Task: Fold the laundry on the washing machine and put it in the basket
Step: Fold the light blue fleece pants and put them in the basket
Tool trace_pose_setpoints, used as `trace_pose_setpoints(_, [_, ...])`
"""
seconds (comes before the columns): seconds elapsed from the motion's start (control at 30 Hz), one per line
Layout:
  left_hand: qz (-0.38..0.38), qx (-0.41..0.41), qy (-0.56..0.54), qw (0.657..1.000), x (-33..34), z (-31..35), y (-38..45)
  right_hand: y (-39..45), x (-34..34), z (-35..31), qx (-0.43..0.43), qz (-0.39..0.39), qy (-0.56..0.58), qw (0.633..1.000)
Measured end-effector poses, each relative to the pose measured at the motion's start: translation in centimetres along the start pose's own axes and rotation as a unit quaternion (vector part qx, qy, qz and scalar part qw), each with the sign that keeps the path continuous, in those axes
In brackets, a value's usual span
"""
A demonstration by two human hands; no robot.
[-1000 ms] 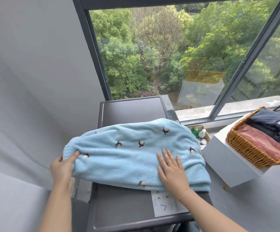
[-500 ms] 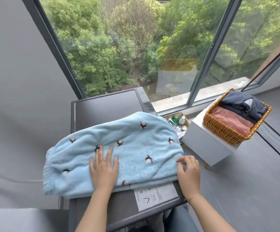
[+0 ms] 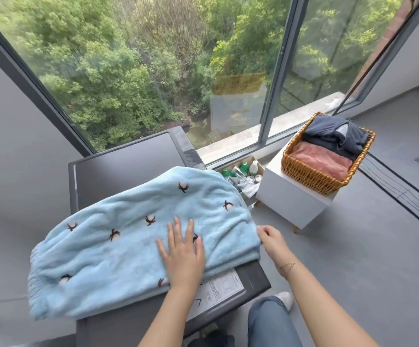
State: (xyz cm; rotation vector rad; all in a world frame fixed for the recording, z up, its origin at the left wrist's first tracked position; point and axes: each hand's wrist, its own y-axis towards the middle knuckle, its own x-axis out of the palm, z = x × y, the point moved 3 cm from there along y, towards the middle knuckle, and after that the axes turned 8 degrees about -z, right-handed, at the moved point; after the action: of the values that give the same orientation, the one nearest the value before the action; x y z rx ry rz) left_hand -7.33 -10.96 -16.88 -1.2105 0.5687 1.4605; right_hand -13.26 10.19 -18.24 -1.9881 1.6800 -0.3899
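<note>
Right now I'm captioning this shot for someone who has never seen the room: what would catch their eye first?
The pale blue fleece garment with small dark motifs, spread over the dark washing machine, with the left hand flat on it and the right hand at its right edge. Next, the wicker basket on a white stand to the right, holding folded pink and navy clothes.

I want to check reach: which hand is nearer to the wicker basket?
Right. The right hand grips the blue garment's edge on the wicker basket side; the left hand presses it farther away.
</note>
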Motion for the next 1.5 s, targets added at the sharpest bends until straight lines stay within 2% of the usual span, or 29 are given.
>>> trace_pose_setpoints(0.03, [0.001,0.002,0.0,1.0,0.0,-0.3,-0.1,-0.6,-1.0,-0.5,-0.039,0.03,0.065,0.997])
trace_pose_setpoints(0.1, [-0.006,-0.004,-0.016,1.0,-0.1,-0.5,0.3,-2.3,-3.8,-1.7,-0.118,0.1,0.225,0.962])
trace_pose_setpoints(0.13, [-0.009,-0.008,-0.022,1.0,-0.2,-0.4,0.6,-3.1,-5.4,-2.0,-0.137,0.128,0.267,0.945])
trace_pose_setpoints(0.17, [-0.013,-0.017,-0.023,1.0,-0.3,-0.1,0.6,-3.7,-6.6,-2.0,-0.134,0.154,0.259,0.944])
trace_pose_setpoints(0.23, [-0.017,-0.018,-0.03,0.999,-0.5,0.5,0.3,-4.1,-7.7,-0.9,-0.074,0.171,0.15,0.971])
trace_pose_setpoints(0.27, [-0.005,0.007,-0.047,0.999,-0.6,0.9,0.0,-3.8,-7.4,0.0,-0.033,0.151,0.095,0.983])
trace_pose_setpoints(0.33, [0.015,0.107,-0.074,0.991,-0.2,2.0,-0.8,-2.9,-5.9,1.4,0.015,0.09,0.039,0.995])
trace_pose_setpoints(0.4, [0.012,0.18,-0.044,0.983,0.3,2.8,-1.5,-2.1,-3.6,1.9,0.064,0.035,0.012,0.997])
trace_pose_setpoints(0.5, [-0.006,0.214,-0.015,0.977,0.7,3.2,-1.6,-1.3,-0.6,2.4,0.126,-0.037,0.003,0.991])
trace_pose_setpoints(0.57, [0.004,0.251,-0.017,0.968,0.3,3.6,-1.5,-0.7,0.1,2.5,0.115,-0.027,0.048,0.992])
trace_pose_setpoints(0.7, [0.014,0.275,-0.051,0.96,-2.0,4.7,-1.5,-1.6,-2.0,0.1,-0.012,0.123,0.145,0.982])
trace_pose_setpoints(0.77, [-0.022,0.295,-0.043,0.954,-2.2,4.9,-1.8,-2.2,-3.0,-1.2,-0.059,0.158,0.215,0.962])
trace_pose_setpoints(0.83, [-0.076,0.285,-0.039,0.955,-1.2,4.5,-2.2,-1.8,-2.8,-1.9,-0.055,0.171,0.223,0.958])
trace_pose_setpoints(0.9, [-0.12,0.248,-0.031,0.961,0.0,3.9,-2.6,-0.7,-1.9,-1.9,-0.037,0.153,0.164,0.974])
trace_pose_setpoints(1.0, [-0.122,0.21,-0.058,0.968,0.2,3.8,-2.8,0.8,0.7,-0.3,-0.005,0.056,0.035,0.998])
trace_pose_setpoints(1.1, [-0.151,0.136,-0.171,0.964,-0.9,3.9,-1.8,1.1,2.4,1.7,0.03,-0.023,-0.03,0.999])
trace_pose_setpoints(1.17, [-0.128,0.1,-0.222,0.961,-2.1,3.8,-0.3,1.2,2.3,1.9,0.035,-0.006,-0.029,0.999])
trace_pose_setpoints(1.3, [-0.043,0.074,-0.213,0.973,-5.6,4.2,4.8,2.5,1.4,-0.3,0.005,0.007,-0.014,1.0])
trace_pose_setpoints(1.43, [0.019,0.055,-0.207,0.977,-9.5,4.6,10.2,5.7,1.3,-5.6,-0.102,-0.04,-0.073,0.991])
trace_pose_setpoints(1.5, [0.045,0.031,-0.172,0.984,-10.4,3.9,13.1,7.9,1.6,-8.3,-0.134,-0.066,-0.106,0.983])
